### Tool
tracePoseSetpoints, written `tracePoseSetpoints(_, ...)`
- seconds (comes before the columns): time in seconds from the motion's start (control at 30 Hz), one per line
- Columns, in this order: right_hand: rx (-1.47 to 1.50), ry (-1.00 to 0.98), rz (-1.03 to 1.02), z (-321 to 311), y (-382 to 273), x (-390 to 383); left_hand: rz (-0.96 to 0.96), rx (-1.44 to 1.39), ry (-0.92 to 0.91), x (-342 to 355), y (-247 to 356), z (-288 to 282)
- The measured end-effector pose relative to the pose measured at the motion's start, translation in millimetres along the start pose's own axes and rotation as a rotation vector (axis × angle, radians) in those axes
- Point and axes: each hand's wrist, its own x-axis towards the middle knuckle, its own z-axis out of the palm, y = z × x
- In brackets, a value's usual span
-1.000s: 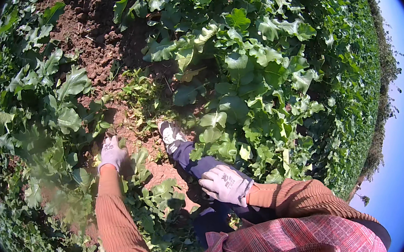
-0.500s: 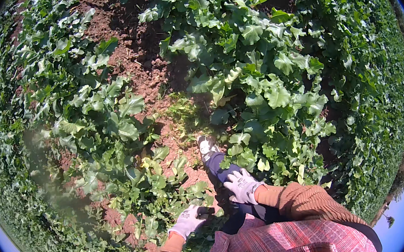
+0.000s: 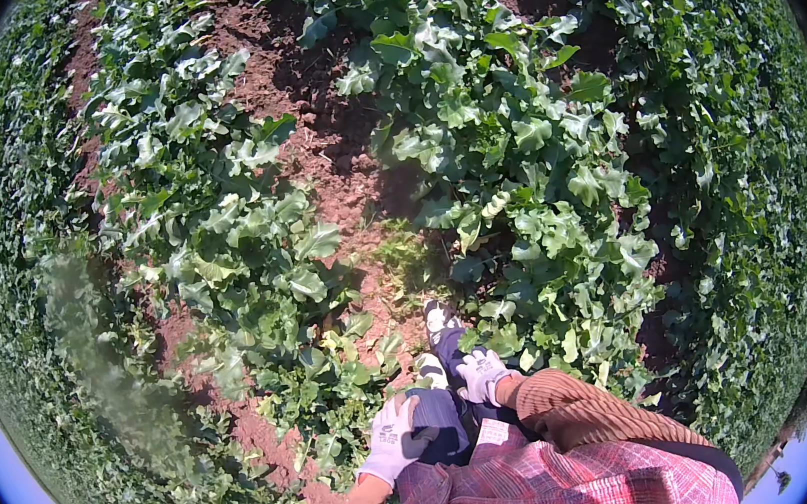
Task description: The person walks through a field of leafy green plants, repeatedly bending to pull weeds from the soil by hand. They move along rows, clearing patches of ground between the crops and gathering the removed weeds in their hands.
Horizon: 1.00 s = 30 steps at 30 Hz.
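My left hand (image 3: 390, 442), in a pale glove with dark print, lies against the upper part of my left trouser leg (image 3: 437, 421); its fingers are stretched out and hold nothing. Farther right, my right hand (image 3: 484, 374), gloved alike, rests flat on my right knee with the fingers extended. Two white-and-dark shoes stand on the soil: the right shoe (image 3: 441, 317) is a little ahead of the left shoe (image 3: 431, 369). Leafy green plants (image 3: 562, 232) grow close beside my right hand, and more leafy plants (image 3: 314, 384) stand ahead of my left hand.
A strip of reddish-brown soil (image 3: 334, 175) runs ahead between the plant rows. Low yellow-green weeds (image 3: 404, 252) grow in it just beyond my shoes. A red checked cloth (image 3: 553, 480) hangs over my front. More rows spread to both sides.
My left leg and shoe have come forward into view. My left hand has moved from above the plants onto that leg. My right hand stays on the right knee.
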Motion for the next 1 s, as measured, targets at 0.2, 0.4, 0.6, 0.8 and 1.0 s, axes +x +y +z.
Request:
tracePoseSetpoints(0.2, 0.673, 0.828, -0.101, -121, 20, 32, -0.015, 0.272, 0.052, 53, 16, -14)
tracePoseSetpoints(0.4, 0.375, 1.601, -0.177, -380, 119, 89, -0.167, 0.278, -0.113, 128, -47, -27)
tracePoseSetpoints(0.6, -0.173, 1.189, 0.426, -521, 212, 159, -0.187, 0.292, -0.081, 146, -83, -65)
tracePoseSetpoints(0.8, -0.500, 0.324, 0.738, -516, 238, 255, -0.309, 0.153, -0.193, 161, -83, -95)
tracePoseSetpoints(1.0, -0.409, 0.402, 0.891, -501, 250, 274, -0.242, 0.146, -0.189, 175, -87, -118)
